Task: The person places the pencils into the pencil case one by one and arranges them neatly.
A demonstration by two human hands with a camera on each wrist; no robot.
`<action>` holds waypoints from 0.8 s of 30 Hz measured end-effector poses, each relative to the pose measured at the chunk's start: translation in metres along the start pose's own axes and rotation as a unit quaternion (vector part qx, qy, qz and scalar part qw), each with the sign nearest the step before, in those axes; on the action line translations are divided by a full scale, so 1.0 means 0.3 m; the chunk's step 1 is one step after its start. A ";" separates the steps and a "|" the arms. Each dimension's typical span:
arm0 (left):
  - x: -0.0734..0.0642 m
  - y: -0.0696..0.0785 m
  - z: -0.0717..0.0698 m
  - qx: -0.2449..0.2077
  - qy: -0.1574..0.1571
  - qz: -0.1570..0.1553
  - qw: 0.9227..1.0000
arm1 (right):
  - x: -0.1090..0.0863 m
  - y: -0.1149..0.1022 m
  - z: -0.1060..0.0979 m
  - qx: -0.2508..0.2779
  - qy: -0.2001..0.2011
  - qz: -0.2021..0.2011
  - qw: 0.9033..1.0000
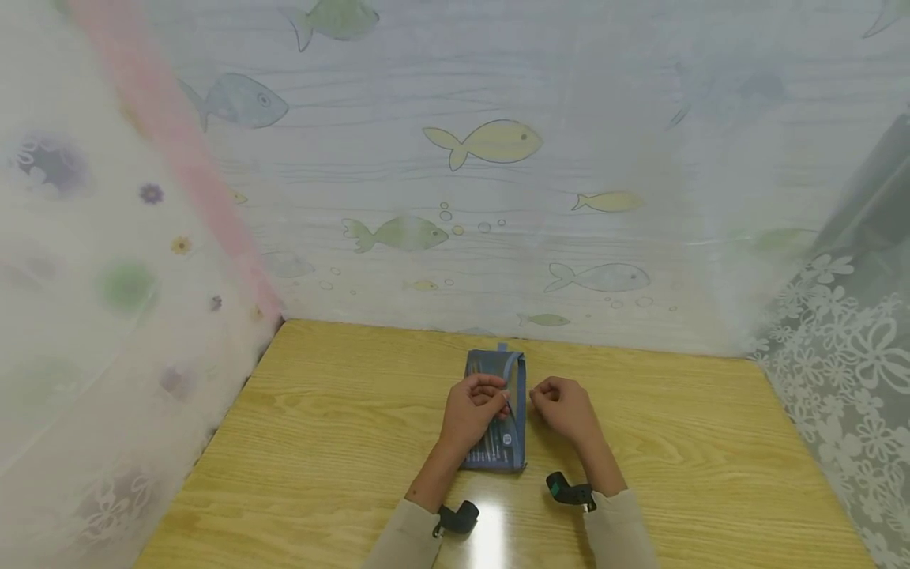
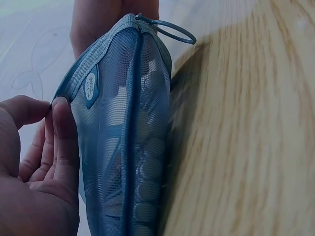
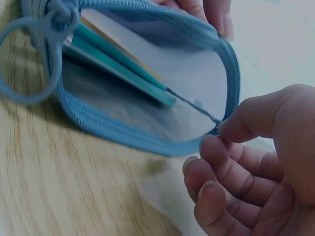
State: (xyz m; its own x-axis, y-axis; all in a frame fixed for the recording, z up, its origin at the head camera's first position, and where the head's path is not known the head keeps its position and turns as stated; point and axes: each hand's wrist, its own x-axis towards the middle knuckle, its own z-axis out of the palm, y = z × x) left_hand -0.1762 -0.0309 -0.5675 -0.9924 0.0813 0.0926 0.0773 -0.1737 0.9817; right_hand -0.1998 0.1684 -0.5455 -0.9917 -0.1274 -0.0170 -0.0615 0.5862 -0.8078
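A blue mesh zip pouch [image 1: 490, 454] lies lengthwise on the table, its small round label facing up. My left hand [image 1: 472, 407] reaches over it, thumb and finger pinching the upper edge of its opening, as the left wrist view shows. Round-ended sticks [image 2: 146, 189] show through the mesh. At the pouch's right side is my right hand [image 1: 565, 407]; in the right wrist view its thumb and forefinger pinch the rim [image 3: 229, 83] of the unzipped mouth. Slim teal items [image 3: 120, 66] lie inside, and a thin dark line runs from them to those fingertips.
A ring-shaped zip pull [image 3: 24, 96] hangs at one end of the opening. The wood-grain table [image 1: 341, 411] meets a fish-print sheet [image 1: 483, 190] at the back. Flower-patterned sheets [image 1: 92, 300] hang at both sides. Each wrist carries a small black camera [image 1: 567, 490].
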 end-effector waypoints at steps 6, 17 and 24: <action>0.002 0.012 0.003 0.029 0.004 -0.002 1.000 | -0.008 0.016 -0.027 -0.005 0.012 -0.001 1.000; 0.004 0.031 0.022 0.098 0.009 0.000 0.995 | -0.053 0.047 -0.089 -0.055 0.029 -0.028 0.998; 0.009 0.026 0.045 0.179 0.009 0.001 0.984 | -0.078 0.070 -0.113 -0.089 0.048 -0.028 0.994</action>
State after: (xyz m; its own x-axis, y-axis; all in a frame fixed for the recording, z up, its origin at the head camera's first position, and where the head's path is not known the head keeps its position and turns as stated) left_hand -0.1771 -0.0187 -0.5573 -0.9934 0.0626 0.0957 0.1057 0.1840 0.9772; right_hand -0.1817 0.2109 -0.5420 -0.9919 -0.0913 0.0878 -0.1266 0.7139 -0.6887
